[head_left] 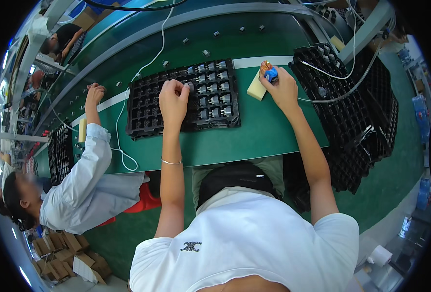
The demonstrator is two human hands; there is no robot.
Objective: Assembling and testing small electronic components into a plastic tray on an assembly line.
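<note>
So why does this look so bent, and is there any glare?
Head view: the fisheye lens bows the back rail and leaves black corners; head view again: white lights glare at the left rim, while the middle tray looks sharper.

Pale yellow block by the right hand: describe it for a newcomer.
On the green workbench, go right of the partly filled black tray. Just left of the right hand lies the pale yellow block, plain, unlike the pocketed black trays on either side.

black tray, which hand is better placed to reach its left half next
Probably the left hand: it is over the black tray, seemingly pinching a small part. The right hand holds a blue-and-orange object beyond the tray's right edge.
</note>
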